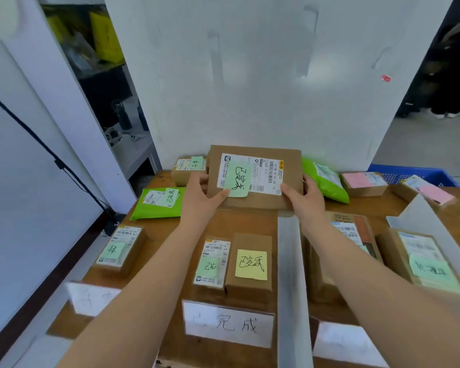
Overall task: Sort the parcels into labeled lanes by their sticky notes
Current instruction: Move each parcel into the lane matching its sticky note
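A flat brown cardboard parcel with a white shipping label and a green sticky note is tilted up over the far middle of the table. My left hand grips its left edge, thumb on the green note. My right hand grips its right edge. Below them, the middle lane holds two small boxes, one with a green note and one with a yellow note, behind a white lane label.
A white divider separates the middle and right lanes. The left lane has a box with a green note and a green mailer. A green pouch, pink-noted boxes and a blue crate lie far right.
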### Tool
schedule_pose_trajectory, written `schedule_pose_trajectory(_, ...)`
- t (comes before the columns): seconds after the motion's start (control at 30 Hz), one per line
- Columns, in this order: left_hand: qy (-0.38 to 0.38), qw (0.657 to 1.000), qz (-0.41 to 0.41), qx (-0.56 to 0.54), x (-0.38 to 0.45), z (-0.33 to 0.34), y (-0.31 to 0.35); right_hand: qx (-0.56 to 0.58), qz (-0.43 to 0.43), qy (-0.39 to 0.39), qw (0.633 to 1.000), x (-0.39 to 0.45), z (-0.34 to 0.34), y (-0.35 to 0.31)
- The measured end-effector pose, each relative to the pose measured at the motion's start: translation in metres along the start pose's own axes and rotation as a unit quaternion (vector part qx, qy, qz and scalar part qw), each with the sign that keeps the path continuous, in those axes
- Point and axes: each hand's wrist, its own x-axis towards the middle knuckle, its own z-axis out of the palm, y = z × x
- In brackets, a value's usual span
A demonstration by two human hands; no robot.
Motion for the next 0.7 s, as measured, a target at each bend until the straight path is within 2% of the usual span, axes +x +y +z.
schedule_pose_trajectory(0.27, 0.038, 0.999, 0.001, -0.012, -0.092, -0.014, 0.026, 0.065, -0.012, -0.04, 0.997, -0.071, -0.047, -0.008)
schedule_pose_trajectory(0.4, 0.033, 0.999, 0.002, -0.022, -0.122, -0.017, 0.035, 0.085, -0.007, -0.051, 0.995, -0.091, -0.061, -0.01)
schedule_pose_trajectory(0.7, 0.012, 1.0, -0.021, -0.019, -0.136, -0.032, 0.032, 0.056, -0.021, -0.078, 0.995, -0.1, -0.058, -0.021)
